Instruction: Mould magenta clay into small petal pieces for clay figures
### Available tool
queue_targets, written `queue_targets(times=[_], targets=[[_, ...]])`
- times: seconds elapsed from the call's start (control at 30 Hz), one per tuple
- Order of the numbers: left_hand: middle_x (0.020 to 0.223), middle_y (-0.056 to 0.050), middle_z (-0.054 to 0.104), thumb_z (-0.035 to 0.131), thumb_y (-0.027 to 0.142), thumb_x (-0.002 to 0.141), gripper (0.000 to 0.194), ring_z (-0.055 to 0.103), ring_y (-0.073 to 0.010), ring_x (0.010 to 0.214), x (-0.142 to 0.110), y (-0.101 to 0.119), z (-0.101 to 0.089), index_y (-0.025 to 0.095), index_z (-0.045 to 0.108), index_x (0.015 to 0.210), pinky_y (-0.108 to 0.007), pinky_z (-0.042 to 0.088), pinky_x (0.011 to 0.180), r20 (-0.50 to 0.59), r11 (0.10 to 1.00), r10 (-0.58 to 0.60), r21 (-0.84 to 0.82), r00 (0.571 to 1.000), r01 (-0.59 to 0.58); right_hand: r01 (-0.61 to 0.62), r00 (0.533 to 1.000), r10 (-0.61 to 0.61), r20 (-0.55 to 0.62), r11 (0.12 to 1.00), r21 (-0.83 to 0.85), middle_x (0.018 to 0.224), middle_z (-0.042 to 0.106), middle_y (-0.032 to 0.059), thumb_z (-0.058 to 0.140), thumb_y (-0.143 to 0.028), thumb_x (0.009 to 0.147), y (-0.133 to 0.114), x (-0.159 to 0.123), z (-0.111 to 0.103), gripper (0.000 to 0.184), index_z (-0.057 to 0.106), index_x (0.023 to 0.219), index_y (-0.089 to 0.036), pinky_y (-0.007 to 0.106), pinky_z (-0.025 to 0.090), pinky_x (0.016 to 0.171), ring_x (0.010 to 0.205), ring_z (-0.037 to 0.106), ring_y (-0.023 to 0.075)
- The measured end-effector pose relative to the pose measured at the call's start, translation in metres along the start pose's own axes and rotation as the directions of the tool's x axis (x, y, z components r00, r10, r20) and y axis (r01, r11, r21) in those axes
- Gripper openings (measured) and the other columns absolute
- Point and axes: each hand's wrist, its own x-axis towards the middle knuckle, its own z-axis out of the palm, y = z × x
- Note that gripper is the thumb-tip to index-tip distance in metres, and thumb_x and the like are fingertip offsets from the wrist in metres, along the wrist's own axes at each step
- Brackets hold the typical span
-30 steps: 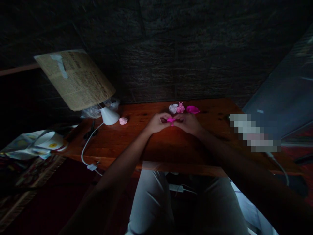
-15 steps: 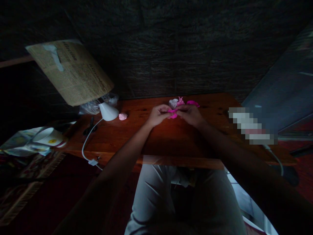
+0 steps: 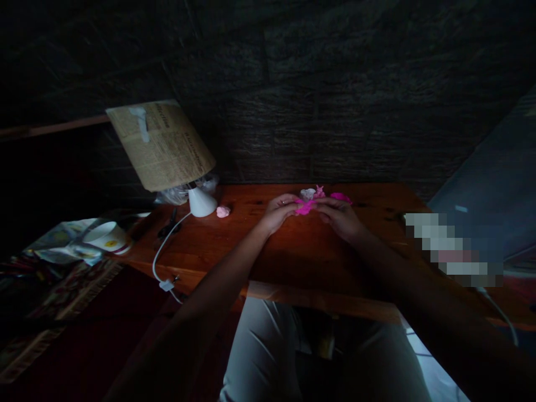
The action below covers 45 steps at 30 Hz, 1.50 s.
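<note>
Between my two hands is a bright pink piece of soft, crumpled material (image 3: 305,207), perhaps paper or clay. My left hand (image 3: 280,212) pinches its left side, thumb and fingers together. The right side is gripped by the fingertips of my right hand (image 3: 338,216). Just behind the hands stand a whitish crumpled lump (image 3: 307,194) and a small light pink figure (image 3: 319,191). A second bright pink piece (image 3: 341,197) lies behind my right hand. Farther left, a pale pink lump (image 3: 223,211) rests near the lamp.
A lamp with a newsprint shade (image 3: 163,145) stands at the wooden table's (image 3: 288,257) left, its white cord (image 3: 156,262) hanging over the front edge. A white paper cup (image 3: 107,237) lies at the far left. Black scissors-like handles (image 3: 168,226) sit near the lamp. A blurred-out object (image 3: 452,248) is at right.
The view has shifted, so the table and lamp appear lower and farther right. Both hands still hold the pink piece, which now shows more spread out between the fingers.
</note>
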Motion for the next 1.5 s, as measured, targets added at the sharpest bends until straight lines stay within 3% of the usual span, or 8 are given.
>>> queue_targets(times=[0.23,0.33,0.47,0.73,0.97,1.13,1.27,1.5], targets=[[0.09,-0.002,0.073,0.084,0.023,0.063,0.038,0.066,-0.0105,0.075,-0.002,0.0,-0.002,0.016,0.07,0.098,-0.022,0.048,0.069,0.041,1.0,0.002,0.0,0.999,-0.002,-0.061,0.998,0.063,-0.028,0.996,0.07,0.074,0.069,0.0,0.086,-0.032,0.055,-0.003,-0.003,0.001,0.026,0.079,0.078,-0.023,0.023,0.025,0.045,0.051,0.04,0.0056],[0.093,-0.004,0.074,0.083,0.031,0.068,0.035,0.066,-0.0122,0.078,-0.004,-0.001,-0.001,0.015,0.073,0.098,-0.024,0.049,0.071,0.116,0.987,0.054,0.145,0.992,-0.071,-0.056,0.998,0.057,-0.009,0.997,0.048,0.069,0.065,-0.0021,0.085,-0.034,0.059,0.0,-0.004,0.0,0.03,0.079,0.086,-0.023,0.022,0.026,0.045,0.05,0.039,0.0055],[0.093,-0.007,0.072,0.082,0.039,0.072,0.032,0.065,-0.014,0.082,-0.005,-0.007,0.002,0.014,0.074,0.09,-0.026,0.05,0.075,0.22,0.884,0.191,0.386,0.957,-0.265,0.003,1.0,-0.001,0.025,0.997,-0.082,0.061,0.059,-0.0034,0.079,-0.041,0.069,0.003,-0.003,-0.005,0.035,0.078,0.098,-0.022,0.025,0.031,0.048,0.05,0.04,0.0077],[0.093,-0.008,0.071,0.081,0.03,0.074,0.025,0.065,-0.0163,0.087,-0.007,-0.014,0.001,0.013,0.072,0.089,-0.029,0.051,0.081,0.333,0.703,0.3,0.557,0.894,-0.443,0.112,0.993,-0.095,0.07,0.941,-0.321,0.077,0.071,0.0031,0.079,-0.051,0.068,0.004,-0.001,-0.009,0.033,0.074,0.081,-0.021,0.028,0.042,0.054,0.058,0.053,0.0132],[0.101,-0.009,0.071,0.065,0.011,0.077,0.018,0.066,-0.0177,0.093,-0.002,-0.017,-0.002,0.014,0.07,0.095,-0.029,0.051,0.082,0.339,0.677,0.3,0.582,0.892,-0.45,0.131,0.983,-0.074,0.17,0.925,-0.357,0.095,0.075,0.005,0.072,-0.048,0.078,0.007,-0.004,-0.013,0.044,0.071,0.115,-0.023,0.028,0.046,0.052,0.057,0.056,0.0121],[0.102,-0.01,0.071,0.07,0.016,0.076,0.019,0.067,-0.0192,0.094,-0.002,-0.013,-0.002,0.014,0.07,0.094,-0.031,0.051,0.084,0.305,0.702,0.301,0.571,0.904,-0.426,0.186,0.968,-0.104,0.229,0.91,-0.371,0.101,0.076,0.0064,0.074,-0.042,0.078,0.005,-0.004,-0.016,0.033,0.077,0.105,-0.024,0.029,0.05,0.059,0.074,0.066,0.0178],[0.104,-0.011,0.072,0.074,0.021,0.077,0.015,0.066,-0.0203,0.097,-0.005,-0.008,-0.001,0.016,0.071,0.091,-0.032,0.051,0.085,0.304,0.692,0.3,0.583,0.904,-0.426,0.166,0.975,-0.096,0.198,0.913,-0.372,0.095,0.077,0.0062,0.076,-0.043,0.076,0.008,-0.003,-0.018,0.032,0.077,0.1,-0.023,0.029,0.05,0.055,0.066,0.063,0.0167],[0.104,-0.011,0.072,0.07,0.012,0.077,0.015,0.066,-0.0209,0.1,-0.006,-0.007,-0.002,0.015,0.07,0.092,-0.035,0.049,0.092,0.337,0.645,0.304,0.615,0.891,-0.453,0.243,0.952,-0.126,0.279,0.867,-0.435,0.101,0.077,0.0059,0.071,-0.038,0.081,0.007,-0.003,-0.017,0.032,0.077,0.11,-0.024,0.028,0.049,0.057,0.072,0.066,0.0173]])
